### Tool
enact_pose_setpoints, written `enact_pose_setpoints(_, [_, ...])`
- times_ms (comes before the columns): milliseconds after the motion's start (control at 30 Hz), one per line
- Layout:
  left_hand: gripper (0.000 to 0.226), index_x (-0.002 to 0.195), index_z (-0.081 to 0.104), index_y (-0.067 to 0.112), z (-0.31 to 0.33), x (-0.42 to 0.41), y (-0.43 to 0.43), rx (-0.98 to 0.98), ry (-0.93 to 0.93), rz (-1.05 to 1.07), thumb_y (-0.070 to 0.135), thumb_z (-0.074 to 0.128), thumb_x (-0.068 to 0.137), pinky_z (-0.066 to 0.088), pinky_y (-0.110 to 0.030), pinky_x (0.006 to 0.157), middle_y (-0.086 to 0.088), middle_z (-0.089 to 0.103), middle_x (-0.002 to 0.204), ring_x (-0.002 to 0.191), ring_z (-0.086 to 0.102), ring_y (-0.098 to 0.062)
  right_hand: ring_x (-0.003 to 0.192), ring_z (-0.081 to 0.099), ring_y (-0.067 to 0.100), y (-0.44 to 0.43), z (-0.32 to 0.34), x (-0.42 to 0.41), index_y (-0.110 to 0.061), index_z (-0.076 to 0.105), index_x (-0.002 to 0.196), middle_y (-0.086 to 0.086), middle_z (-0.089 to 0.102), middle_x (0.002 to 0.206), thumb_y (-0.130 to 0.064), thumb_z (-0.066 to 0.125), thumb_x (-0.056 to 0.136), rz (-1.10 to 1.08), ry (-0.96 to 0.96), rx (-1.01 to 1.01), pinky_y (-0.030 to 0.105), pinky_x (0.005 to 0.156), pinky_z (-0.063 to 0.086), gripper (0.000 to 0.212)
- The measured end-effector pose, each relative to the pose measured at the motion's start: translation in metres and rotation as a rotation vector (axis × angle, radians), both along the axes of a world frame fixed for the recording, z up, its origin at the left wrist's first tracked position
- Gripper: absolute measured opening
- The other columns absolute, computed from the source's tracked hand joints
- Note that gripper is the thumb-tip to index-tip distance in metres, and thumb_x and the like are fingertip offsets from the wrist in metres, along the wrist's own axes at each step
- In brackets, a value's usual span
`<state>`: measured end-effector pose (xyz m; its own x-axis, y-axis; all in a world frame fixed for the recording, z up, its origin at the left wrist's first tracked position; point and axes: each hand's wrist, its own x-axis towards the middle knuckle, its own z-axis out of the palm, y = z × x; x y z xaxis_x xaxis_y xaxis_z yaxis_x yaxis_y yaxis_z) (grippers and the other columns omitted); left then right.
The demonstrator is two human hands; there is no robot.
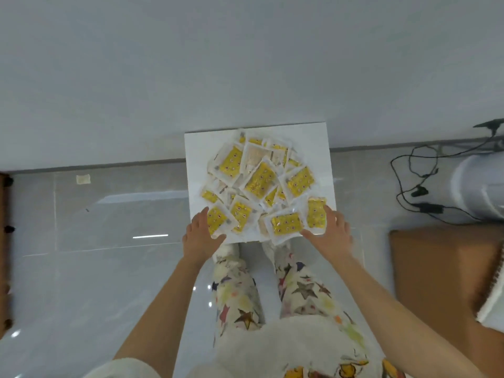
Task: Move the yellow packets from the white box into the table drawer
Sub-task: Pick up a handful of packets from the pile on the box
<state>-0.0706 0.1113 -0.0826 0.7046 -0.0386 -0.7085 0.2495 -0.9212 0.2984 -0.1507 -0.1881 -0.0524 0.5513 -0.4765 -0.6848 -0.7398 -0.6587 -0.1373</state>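
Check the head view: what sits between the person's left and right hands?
Head view: overlapping yellow packets in clear wrap, heaped on the flat white box, fill the stretch between left hand and right hand.

Bright, even light; floor glare, soft blur.

looks like someone's home from my end, glossy grey floor tiles (pixel 95 214), plain white wall (pixel 191 64), star-print pyjama trousers (pixel 237 296) on the person, loose black cables (pixel 409 181) by a white appliance (pixel 477 186), brown box (pixel 436 263) with a spiral notebook (pixel 492 296) at its edge
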Motion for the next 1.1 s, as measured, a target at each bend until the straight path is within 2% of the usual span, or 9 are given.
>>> enact_pose_setpoints(233, [0.084, 0.152, 0.021, 0.02, -0.074, -0.014, -0.002, 0.042, -0.165, 0.069, 0.03, 0.07, 0.085, 0.034, -0.055, 0.105, -0.015, 0.019, 0.157, 0.142, 0.018, -0.036, 0.143, 0.009, 0.033, 0.015, -0.101, 0.006, -0.032, -0.005, 0.152, 0.004, -0.003, 0.16, -0.069, 0.072, 0.063, -0.111, 0.016, -0.009, 0.058, 0.107, 0.031, 0.124])
enact_pose_setpoints(367, [0.082, 0.151, 0.024, 0.019, -0.078, -0.014, -0.01, 0.129, -0.222, 0.077, 0.027, 0.072, 0.084, 0.045, -0.054, 0.094, -0.015, 0.033, 0.145, 0.13, 0.031, -0.036, 0.14, 0.015, 0.034, 0.021, -0.111, 0.007, -0.027, -0.005, 0.153, 0.008, -0.001, 0.16, -0.065, 0.078, 0.06, -0.14, 0.006, -0.092, 0.055, 0.106, 0.03, 0.13])
enact_pose_setpoints(533, [0.082, 0.144, 0.032, 0.017, -0.074, -0.013, -0.023, 0.171, -0.11, 0.286, 0.034, 0.077, 0.078, 0.04, -0.049, 0.092, -0.012, 0.042, 0.131, 0.121, 0.038, -0.033, 0.139, 0.021, 0.037, 0.011, -0.112, 0.007, -0.02, 0.004, 0.153, 0.014, 0.017, 0.154, -0.051, 0.08, 0.068, -0.235, -0.097, -0.098, 0.055, 0.108, 0.029, 0.118])
enact_pose_setpoints(633, [0.061, 0.127, 0.047, 0.007, -0.072, -0.018, -0.025, 0.136, -0.109, 0.38, 0.03, 0.077, 0.079, 0.042, -0.046, 0.088, -0.014, 0.047, 0.12, 0.114, 0.043, -0.034, 0.139, 0.024, 0.037, 0.004, -0.112, 0.006, -0.014, 0.011, 0.152, 0.017, 0.025, 0.15, -0.041, 0.081, 0.071, -0.317, -0.177, -0.077, 0.055, 0.111, 0.027, 0.11])
enact_pose_setpoints(767, [0.035, 0.109, 0.058, 0.003, -0.074, -0.031, -0.027, -0.025, -0.173, 0.335, 0.021, 0.072, 0.082, 0.044, -0.033, 0.08, -0.01, 0.053, 0.106, 0.104, 0.05, -0.029, 0.132, 0.032, 0.038, -0.004, -0.112, 0.011, -0.01, 0.02, 0.149, 0.02, 0.033, 0.142, -0.031, 0.083, 0.071, -0.422, -0.195, -0.047, 0.051, 0.108, 0.031, 0.102])
enact_pose_setpoints(867, [0.032, 0.108, 0.06, 0.004, -0.072, -0.036, -0.04, -0.192, -0.218, 0.384, 0.016, 0.073, 0.081, 0.042, -0.029, 0.092, -0.005, 0.049, 0.117, 0.112, 0.045, -0.022, 0.128, 0.037, 0.037, -0.009, -0.109, 0.018, -0.008, 0.03, 0.145, 0.019, 0.036, 0.138, -0.027, 0.083, 0.071, -0.504, -0.191, 0.004, 0.049, 0.103, 0.036, 0.093])
enact_pose_setpoints(933, [0.043, 0.121, 0.059, 0.007, -0.073, -0.037, -0.052, -0.243, -0.207, 0.387, 0.016, 0.073, 0.082, 0.032, -0.023, 0.101, -0.005, 0.042, 0.136, 0.127, 0.036, -0.02, 0.126, 0.037, 0.036, -0.01, -0.107, 0.021, -0.004, 0.037, 0.139, 0.02, 0.039, 0.135, -0.024, 0.083, 0.072, -0.48, -0.198, 0.025, 0.044, 0.1, 0.036, 0.084])
enact_pose_setpoints(1000, [0.053, 0.131, 0.054, 0.009, -0.077, -0.038, -0.063, -0.214, -0.217, 0.347, 0.018, 0.073, 0.082, 0.032, -0.026, 0.104, -0.007, 0.039, 0.144, 0.133, 0.032, -0.023, 0.124, 0.037, 0.035, -0.008, -0.106, 0.022, -0.003, 0.038, 0.137, 0.02, 0.036, 0.135, -0.02, 0.081, 0.074, -0.455, -0.214, 0.054, 0.041, 0.099, 0.037, 0.079])
enact_pose_setpoints(1100, [0.047, 0.121, 0.058, 0.008, -0.078, -0.039, -0.078, -0.086, -0.273, 0.313, 0.02, 0.075, 0.078, 0.044, -0.044, 0.098, -0.014, 0.048, 0.132, 0.12, 0.044, -0.033, 0.117, 0.044, 0.028, -0.001, -0.102, 0.025, -0.005, 0.035, 0.136, 0.014, 0.036, 0.134, -0.013, 0.076, 0.078, -0.495, -0.28, 0.147, 0.031, 0.09, 0.04, 0.071])
